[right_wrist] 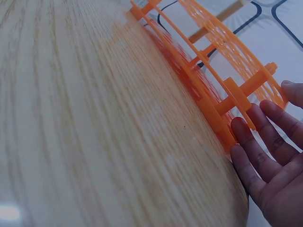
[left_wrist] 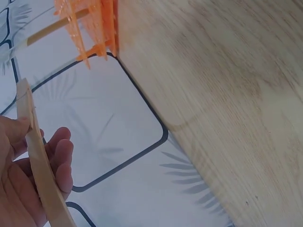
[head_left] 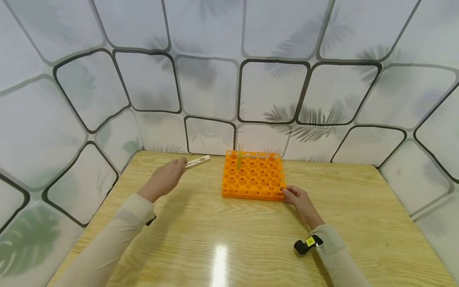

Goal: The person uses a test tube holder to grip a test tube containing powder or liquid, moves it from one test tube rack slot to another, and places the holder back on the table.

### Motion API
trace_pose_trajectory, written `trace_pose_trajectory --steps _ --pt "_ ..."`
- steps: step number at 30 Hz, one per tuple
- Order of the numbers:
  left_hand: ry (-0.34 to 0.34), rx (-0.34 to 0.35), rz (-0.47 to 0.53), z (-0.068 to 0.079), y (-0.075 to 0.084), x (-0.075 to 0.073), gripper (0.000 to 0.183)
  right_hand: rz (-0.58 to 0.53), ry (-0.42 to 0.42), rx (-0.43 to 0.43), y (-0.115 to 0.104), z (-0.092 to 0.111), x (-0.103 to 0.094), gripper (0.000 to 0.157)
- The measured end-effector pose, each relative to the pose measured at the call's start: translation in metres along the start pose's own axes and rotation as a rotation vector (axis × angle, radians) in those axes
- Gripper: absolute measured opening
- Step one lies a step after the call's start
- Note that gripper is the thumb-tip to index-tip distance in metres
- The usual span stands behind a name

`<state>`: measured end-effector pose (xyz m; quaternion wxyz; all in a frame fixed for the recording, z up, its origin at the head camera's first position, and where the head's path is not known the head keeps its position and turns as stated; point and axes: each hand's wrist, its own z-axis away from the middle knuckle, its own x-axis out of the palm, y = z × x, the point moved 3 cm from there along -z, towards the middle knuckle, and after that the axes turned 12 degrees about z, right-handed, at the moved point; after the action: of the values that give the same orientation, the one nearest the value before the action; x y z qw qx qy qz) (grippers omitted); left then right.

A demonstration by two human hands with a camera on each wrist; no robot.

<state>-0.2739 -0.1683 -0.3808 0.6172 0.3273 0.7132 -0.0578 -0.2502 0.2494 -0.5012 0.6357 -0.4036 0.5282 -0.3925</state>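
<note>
An orange test tube rack (head_left: 253, 193) with rows of round holes stands on the table toward the back. One glass test tube (head_left: 239, 158) with yellow liquid is upright in its left back part. To the left of the rack, my left hand (head_left: 163, 180) holds a wooden test tube clamp (left_wrist: 40, 165) between thumb and fingers, its tip pointing right and apart from the tube. My right hand (head_left: 300, 202) holds the rack's front right corner. In the right wrist view, the thumb is at the top plate and the fingers (right_wrist: 265, 137) lie against the side.
The wooden table (head_left: 201, 239) has a light reflection near its front. A patterned white curtain (head_left: 211, 87) hangs right behind the table's back edge and along both sides. Small black cameras (head_left: 305, 244) are strapped at the wrists.
</note>
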Motion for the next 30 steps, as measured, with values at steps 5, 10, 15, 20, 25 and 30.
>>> trace_pose_trajectory --steps 5,10,15,20,25,30 --pt "0.001 0.013 -0.024 -0.002 0.004 0.000 0.021 -0.004 -0.001 0.000 0.000 0.000 0.000 0.044" --pt "0.030 0.034 -0.039 -0.002 0.006 0.002 0.021 -0.001 -0.001 0.000 0.000 0.000 0.001 0.045" --pt "0.036 0.023 -0.023 -0.004 0.007 0.002 0.022 0.004 -0.001 0.002 -0.001 0.000 0.000 0.046" --pt "0.053 0.031 -0.020 -0.008 0.009 0.003 0.023 0.003 0.002 0.005 -0.002 0.001 0.000 0.045" --pt "0.053 0.035 -0.038 -0.012 0.011 0.004 0.023 0.008 0.001 0.017 -0.004 0.002 0.000 0.043" --pt "0.060 0.034 -0.044 -0.016 0.014 0.003 0.025 0.013 0.003 0.025 -0.007 0.003 -0.001 0.046"
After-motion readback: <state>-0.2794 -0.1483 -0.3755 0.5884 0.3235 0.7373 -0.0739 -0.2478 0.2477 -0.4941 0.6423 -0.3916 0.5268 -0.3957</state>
